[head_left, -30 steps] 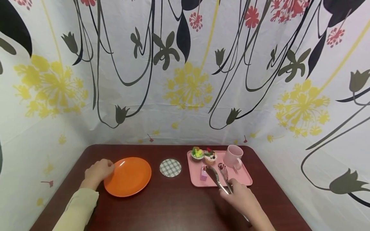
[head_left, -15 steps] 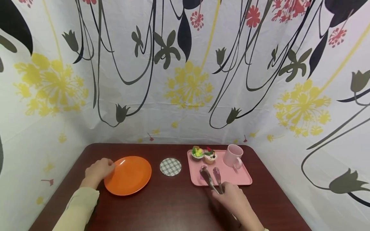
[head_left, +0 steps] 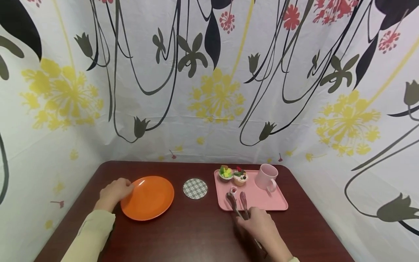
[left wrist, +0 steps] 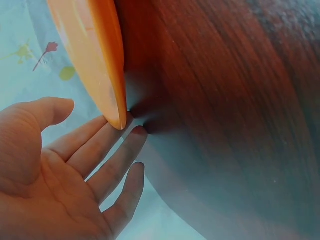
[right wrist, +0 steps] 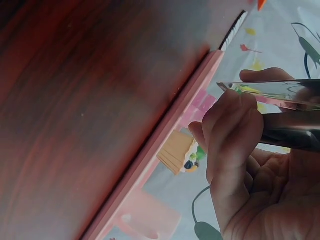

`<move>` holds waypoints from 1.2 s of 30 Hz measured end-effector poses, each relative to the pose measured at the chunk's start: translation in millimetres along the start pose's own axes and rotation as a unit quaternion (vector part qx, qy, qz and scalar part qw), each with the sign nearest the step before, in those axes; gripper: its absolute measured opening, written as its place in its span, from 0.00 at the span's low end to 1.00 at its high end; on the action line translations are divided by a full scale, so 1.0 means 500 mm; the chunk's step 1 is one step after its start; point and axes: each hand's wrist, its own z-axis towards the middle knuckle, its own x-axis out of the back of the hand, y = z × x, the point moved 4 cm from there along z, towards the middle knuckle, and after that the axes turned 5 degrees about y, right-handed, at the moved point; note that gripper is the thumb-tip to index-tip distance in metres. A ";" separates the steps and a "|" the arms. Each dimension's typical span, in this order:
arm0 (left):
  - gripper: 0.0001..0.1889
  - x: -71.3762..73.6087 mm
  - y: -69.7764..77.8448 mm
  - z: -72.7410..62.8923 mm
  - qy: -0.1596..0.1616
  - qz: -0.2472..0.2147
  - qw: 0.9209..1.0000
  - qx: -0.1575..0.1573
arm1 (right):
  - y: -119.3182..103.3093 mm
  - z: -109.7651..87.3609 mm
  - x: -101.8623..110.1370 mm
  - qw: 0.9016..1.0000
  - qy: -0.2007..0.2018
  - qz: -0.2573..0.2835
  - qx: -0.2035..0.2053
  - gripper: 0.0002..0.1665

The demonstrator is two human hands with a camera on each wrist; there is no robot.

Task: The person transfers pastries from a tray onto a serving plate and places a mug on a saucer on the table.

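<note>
My left hand (head_left: pixel 113 191) is at the left edge of the orange plate (head_left: pixel 147 199). In the left wrist view its fingers (left wrist: pixel 112 165) reach out loosely by the plate's rim, while the thumb stands apart from it. My right hand (head_left: pixel 260 222) grips metal serving tongs (head_left: pixel 235 208), one end spoon-shaped and the other fork-like. The tips hang spread around a small pink cake piece (head_left: pixel 233 190), whose lower part they partly hide; contact is unclear. That cake lies on a pink tray (head_left: pixel 273 204). In the right wrist view the fingers curl around the tongs (right wrist: pixel 295 131).
Two toy cupcakes, one green-topped (head_left: pixel 226 173) and one cream-topped (head_left: pixel 240 177), sit at the tray's back left. A pink mug (head_left: pixel 266 177) stands at its back right. Between plate and tray lies a round checked coaster (head_left: pixel 195 189). Patterned cloth (head_left: pixel 170 105) surrounds the dark table.
My right hand has moved left with the tongs, taking the tips from the cake's right side to around it. The tongs have narrowed. My left hand stays by the plate; the view shifts slightly.
</note>
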 end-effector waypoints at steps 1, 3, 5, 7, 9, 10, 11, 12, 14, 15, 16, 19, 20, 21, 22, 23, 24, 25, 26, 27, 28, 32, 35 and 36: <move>0.31 0.000 0.001 0.001 -0.002 0.001 1.000 0.001 | 0.001 0.001 -0.002 1.000 -0.002 -0.002 -0.001 0.22; 0.31 0.001 0.002 0.003 -0.005 0.002 1.000 0.002 | 0.003 0.003 -0.006 1.000 -0.006 -0.004 -0.003 0.23; 0.31 0.001 0.003 0.004 -0.010 0.002 1.000 0.004 | 0.005 0.005 -0.010 1.000 -0.010 -0.006 -0.004 0.23; 0.31 0.002 0.004 0.005 -0.014 0.002 1.000 0.007 | 0.007 0.007 -0.013 1.000 -0.013 -0.007 -0.006 0.23; 0.31 0.001 0.005 0.006 -0.018 -0.001 1.000 0.008 | 0.010 0.009 -0.015 1.000 -0.014 -0.010 -0.006 0.23; 0.31 0.000 0.005 0.006 -0.019 -0.002 1.000 0.008 | 0.012 0.010 -0.016 1.000 -0.015 -0.011 -0.007 0.23; 0.32 0.000 0.005 0.006 -0.018 -0.005 1.000 0.009 | 0.013 0.011 -0.017 1.000 -0.016 -0.012 -0.007 0.23; 0.34 -0.001 0.005 0.007 -0.018 -0.009 1.000 0.009 | 0.015 0.012 -0.018 1.000 -0.016 -0.013 -0.008 0.23; 0.36 -0.004 0.002 0.008 -0.017 -0.017 1.000 0.008 | 0.017 0.015 -0.020 1.000 -0.017 -0.013 -0.007 0.23; 0.37 -0.005 0.001 0.010 -0.017 -0.022 1.000 0.009 | 0.017 0.017 -0.020 1.000 -0.018 -0.012 -0.006 0.23; 0.38 -0.006 -0.001 0.011 -0.017 -0.026 0.999 0.010 | 0.017 0.018 -0.021 1.000 -0.018 -0.012 -0.003 0.23; 0.38 -0.012 -0.007 0.015 -0.023 -0.028 0.999 0.010 | 0.016 0.022 -0.021 1.000 -0.018 -0.011 0.004 0.22; 0.38 -0.014 -0.008 0.017 -0.026 -0.030 0.999 0.011 | 0.016 0.023 -0.021 1.000 -0.019 -0.012 0.004 0.23; 0.38 -0.015 -0.009 0.018 -0.029 -0.031 0.999 0.010 | 0.017 0.024 -0.021 1.000 -0.020 -0.013 0.003 0.23; 0.38 -0.016 -0.010 0.019 -0.032 -0.032 0.999 0.011 | 0.016 0.026 -0.022 1.000 -0.020 -0.014 0.001 0.23; 0.38 -0.017 -0.011 0.020 -0.034 -0.034 0.999 0.009 | 0.017 0.027 -0.023 1.000 -0.020 -0.015 0.003 0.23; 0.38 -0.018 -0.012 0.020 -0.036 -0.035 0.999 0.008 | 0.016 0.028 -0.023 1.000 -0.021 -0.017 0.001 0.23; 0.39 -0.018 -0.012 0.021 -0.037 -0.037 0.999 0.008 | 0.016 0.030 -0.024 1.000 -0.024 -0.017 0.000 0.23; 0.39 -0.018 -0.012 0.020 -0.038 -0.041 0.998 0.010 | 0.016 0.032 -0.025 1.000 -0.026 -0.017 -0.002 0.23; 0.38 -0.018 -0.012 0.020 -0.038 -0.042 0.998 0.009 | 0.016 0.033 -0.025 1.000 -0.026 -0.017 -0.001 0.23; 0.38 -0.017 -0.012 0.020 -0.038 -0.042 0.998 0.008 | 0.015 0.035 -0.025 0.999 -0.027 -0.017 0.000 0.23; 0.38 -0.017 -0.013 0.020 -0.040 -0.036 0.999 0.001 | 0.015 0.044 -0.027 0.999 -0.032 -0.019 -0.002 0.23; 0.38 -0.016 -0.016 0.019 -0.040 -0.030 0.999 -0.005 | 0.014 0.050 -0.028 0.999 -0.033 -0.023 -0.002 0.23; 0.38 -0.015 -0.016 0.019 -0.041 -0.031 0.999 -0.008 | 0.013 0.050 -0.027 0.999 -0.032 -0.024 0.000 0.23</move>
